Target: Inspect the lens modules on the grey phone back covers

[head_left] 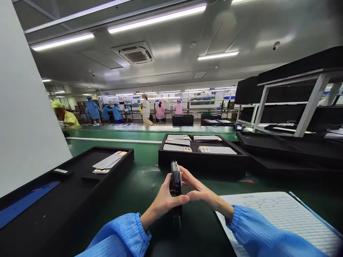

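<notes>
The left hand [164,201] and the right hand [199,188] are both closed on a stack of thin dark rectangular slabs [175,179], held on edge and nearly upright at lower centre. The right fingertips [187,177] press against the stack's right side. Dark gloss below the hands hides whether its lower end touches anything.

A blue gathered-cuff sleeve [120,235] covers the left forearm at the bottom edge. A matching sleeve [268,228] on the right forearm lies over a white ruled paper form [257,210] at lower right. The form's left edge sits just beside the hands.

Bare dark green bench surface [150,200] gives open room around the hands, up to the front wall of a black rectangular tray [200,162] at centre. That tray holds several flat pale grey panels [177,142], each with a yellow-marked end, laid in rows.

A second black tray [118,151] at left holds a few similar panels [108,160] near its far corner, and the rest of its floor is dark. A strip of green conveyor belt [146,153] separates the two trays.

A tall white partition [26,107] closes off the upper left. Black trays sit on a white metal rack [311,103] at upper right. Far off at upper centre, people in blue and pink smocks [160,110] work along the line.
</notes>
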The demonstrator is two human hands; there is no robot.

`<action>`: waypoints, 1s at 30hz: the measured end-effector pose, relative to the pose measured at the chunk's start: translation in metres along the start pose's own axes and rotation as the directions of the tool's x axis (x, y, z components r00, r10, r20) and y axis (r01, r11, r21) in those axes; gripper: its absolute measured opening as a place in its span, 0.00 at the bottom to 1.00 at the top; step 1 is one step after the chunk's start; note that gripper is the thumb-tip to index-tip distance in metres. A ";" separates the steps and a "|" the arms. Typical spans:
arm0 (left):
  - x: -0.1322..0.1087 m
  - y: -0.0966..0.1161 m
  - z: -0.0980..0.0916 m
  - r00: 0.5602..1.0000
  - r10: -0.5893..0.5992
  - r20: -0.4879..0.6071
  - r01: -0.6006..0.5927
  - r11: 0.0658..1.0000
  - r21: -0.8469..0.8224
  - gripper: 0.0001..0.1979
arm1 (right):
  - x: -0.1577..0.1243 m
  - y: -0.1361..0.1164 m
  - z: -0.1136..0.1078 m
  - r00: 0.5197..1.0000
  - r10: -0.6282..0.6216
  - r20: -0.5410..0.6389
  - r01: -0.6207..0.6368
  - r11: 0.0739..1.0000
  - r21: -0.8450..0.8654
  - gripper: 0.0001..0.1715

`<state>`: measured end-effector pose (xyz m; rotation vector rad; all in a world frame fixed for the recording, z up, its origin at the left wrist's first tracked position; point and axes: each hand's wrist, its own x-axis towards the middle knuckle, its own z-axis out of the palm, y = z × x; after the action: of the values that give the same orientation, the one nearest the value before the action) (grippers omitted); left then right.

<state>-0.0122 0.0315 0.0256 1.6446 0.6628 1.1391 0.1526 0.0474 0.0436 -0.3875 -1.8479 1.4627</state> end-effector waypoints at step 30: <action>0.002 -0.004 -0.012 0.990 -0.136 0.045 0.141 0.981 -0.136 0.26 | 0.007 0.001 0.006 0.960 -0.027 -0.280 -0.042 0.971 -0.235 0.28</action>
<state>-0.0218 0.0394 0.0237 1.4742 0.6499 1.0300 0.1432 0.0480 0.0453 -0.6844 -1.7921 1.1241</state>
